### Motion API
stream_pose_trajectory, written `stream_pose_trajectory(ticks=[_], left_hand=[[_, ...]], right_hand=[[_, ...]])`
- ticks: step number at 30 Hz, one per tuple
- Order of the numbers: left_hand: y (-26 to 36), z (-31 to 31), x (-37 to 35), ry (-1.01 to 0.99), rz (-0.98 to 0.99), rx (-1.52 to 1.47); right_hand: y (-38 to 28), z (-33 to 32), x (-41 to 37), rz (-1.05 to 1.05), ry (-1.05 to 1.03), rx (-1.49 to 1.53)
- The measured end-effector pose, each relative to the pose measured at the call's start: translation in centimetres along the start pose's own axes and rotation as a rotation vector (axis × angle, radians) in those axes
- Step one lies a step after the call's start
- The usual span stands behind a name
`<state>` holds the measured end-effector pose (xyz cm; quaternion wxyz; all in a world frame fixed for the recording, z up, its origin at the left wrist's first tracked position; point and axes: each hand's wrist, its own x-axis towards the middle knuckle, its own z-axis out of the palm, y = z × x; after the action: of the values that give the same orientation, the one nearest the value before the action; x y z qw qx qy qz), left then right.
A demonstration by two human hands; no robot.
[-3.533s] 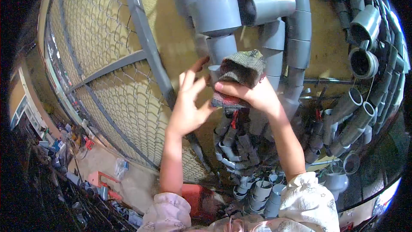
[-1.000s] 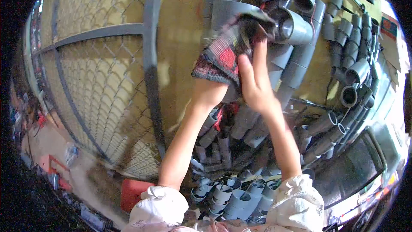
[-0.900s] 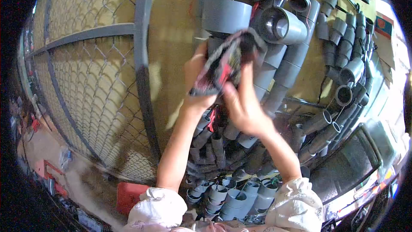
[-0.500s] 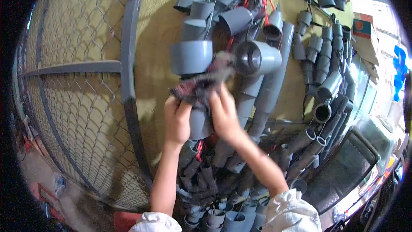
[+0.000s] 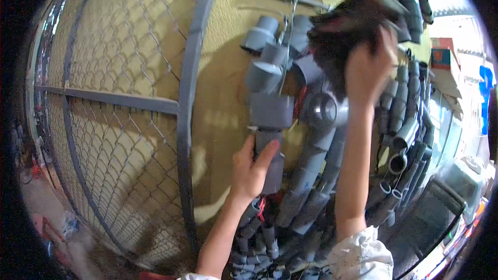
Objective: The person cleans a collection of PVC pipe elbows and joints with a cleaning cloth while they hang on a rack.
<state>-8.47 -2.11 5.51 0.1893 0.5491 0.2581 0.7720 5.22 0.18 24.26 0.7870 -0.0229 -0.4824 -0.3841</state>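
My left hand [image 5: 249,171] is wrapped round a grey plastic pipe fitting [image 5: 269,168], its thumb across the front. Just above it, in the same hanging column, sits a wider grey coupling [image 5: 272,110]. Up and to the right, my right hand [image 5: 369,70] grips a dark, frayed cloth [image 5: 347,28], blurred by motion. The cloth hides part of the fittings and the rail behind it. A grey fitting with a round opening [image 5: 321,108] hangs between my two arms.
A chain-link mesh panel with a grey metal frame [image 5: 188,119] stands at left. Strings of grey pipe fittings [image 5: 407,103] hang on the yellow wall at right. Further right are a cardboard box [image 5: 444,59] and a dark framed panel [image 5: 430,218].
Both hands were together on the cloth at the column. My right hand has lifted the cloth up and right, while my left now grips the fitting. The view has shifted left.
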Motion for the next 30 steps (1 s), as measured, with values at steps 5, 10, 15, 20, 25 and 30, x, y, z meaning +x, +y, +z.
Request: stream_pose_trajectory(ticks=[5, 10, 15, 20, 25, 30], left_hand=[[2.9, -2.2, -1.5, 0.282, 0.548, 0.343], [14.2, -11.3, -5.8, 0.256, 0.851, 0.989], [15.4, -11.9, -5.2, 0.168, 0.660, 1.192], [16.0, -11.3, -5.6, 0.135, 0.588, 1.246], [17.4, -10.4, -7.0, 0.126, 0.526, 1.245], [19.1, -10.4, -7.9, 0.151, 0.520, 1.227]], right_hand=[[2.6, 8.4, -0.2, -0.181, -0.519, -0.203], [1.9, 6.1, -1.8, -0.351, -0.627, -0.057], [4.2, 7.5, 1.7, -0.284, -0.606, -0.186], [3.9, 8.5, 0.8, -0.133, -0.583, -0.144], [2.6, 8.1, 1.3, -0.033, -0.596, -0.041], [2.5, 7.5, 1.4, -0.002, -0.617, -0.018]])
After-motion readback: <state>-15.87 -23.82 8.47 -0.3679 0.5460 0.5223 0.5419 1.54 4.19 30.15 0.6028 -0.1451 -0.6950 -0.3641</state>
